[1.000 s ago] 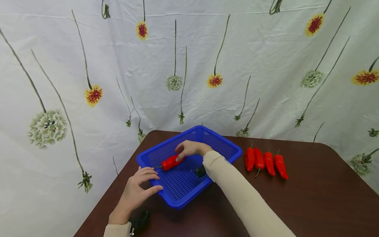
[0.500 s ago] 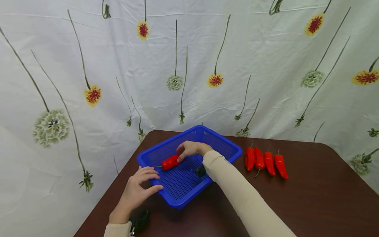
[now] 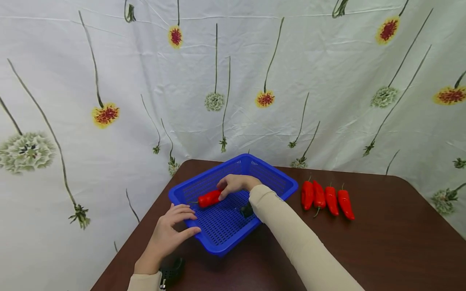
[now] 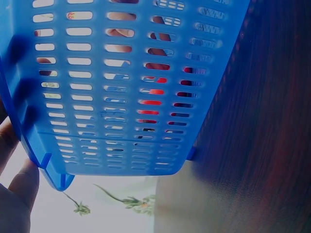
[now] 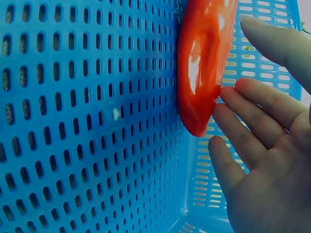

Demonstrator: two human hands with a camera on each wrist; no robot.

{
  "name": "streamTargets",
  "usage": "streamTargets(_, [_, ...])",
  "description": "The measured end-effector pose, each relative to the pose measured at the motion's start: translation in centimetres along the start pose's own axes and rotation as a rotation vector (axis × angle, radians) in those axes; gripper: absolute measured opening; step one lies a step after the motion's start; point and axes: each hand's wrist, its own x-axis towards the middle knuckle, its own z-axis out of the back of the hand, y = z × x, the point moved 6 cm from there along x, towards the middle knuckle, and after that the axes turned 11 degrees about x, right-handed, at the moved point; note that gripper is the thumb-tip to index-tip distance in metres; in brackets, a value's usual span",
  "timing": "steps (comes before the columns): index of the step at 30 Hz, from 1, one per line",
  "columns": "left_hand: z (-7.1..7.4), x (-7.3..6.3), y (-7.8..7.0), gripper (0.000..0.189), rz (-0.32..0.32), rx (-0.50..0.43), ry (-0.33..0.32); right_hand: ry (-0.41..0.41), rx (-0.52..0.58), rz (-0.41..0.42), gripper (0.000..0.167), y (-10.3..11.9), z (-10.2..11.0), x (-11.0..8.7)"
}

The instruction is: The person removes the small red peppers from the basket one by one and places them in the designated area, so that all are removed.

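Note:
A blue plastic basket (image 3: 218,245) with slotted walls stands at an angle on the table. Inside it lies one red chili pepper (image 3: 208,199), its stem pointing left. My left hand (image 3: 169,230) holds the basket's left rim, fingers over the edge and thumb near the front corner. In the left wrist view the thumb (image 4: 25,182) touches the rim from outside. My right hand (image 3: 234,184) reaches into the basket at the pepper's tip. As the right wrist view shows, its fingers are extended beside the pepper (image 5: 201,73), thumb apart, not wrapped round it.
Several red chili peppers (image 3: 327,199) lie in a row on the dark brown table (image 3: 393,234), right of the basket. A black strapped device (image 3: 172,270) is at the left wrist, another (image 3: 246,210) at the right. A white flowered curtain (image 3: 247,72) hangs behind the table.
The pepper in the basket has turned slightly, its stem end shifting a little. My right hand has eased slightly right; the left keeps its place. The curtain's left side has swayed left.

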Motion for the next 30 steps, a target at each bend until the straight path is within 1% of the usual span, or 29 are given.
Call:
streamTargets(6, [-0.12,0.08,0.25,0.033,0.006,0.0,0.003,-0.004,-0.031,0.008,0.054,-0.01,0.01,0.24])
streamTargets(11, [-0.11,0.19,0.19,0.034,-0.007,0.002,-0.002,-0.022,-0.046,-0.01,0.048,-0.2,0.04,0.33])
streamTargets(23, [-0.11,0.49,0.53,0.033,0.006,-0.004,0.011,-0.045,-0.096,-0.031,0.042,-0.22,0.3,0.44])
streamTargets(30, [-0.22,0.66,0.87,0.035,0.01,0.0,0.014,-0.051,-0.118,-0.048,0.035,-0.33,0.31,0.5])
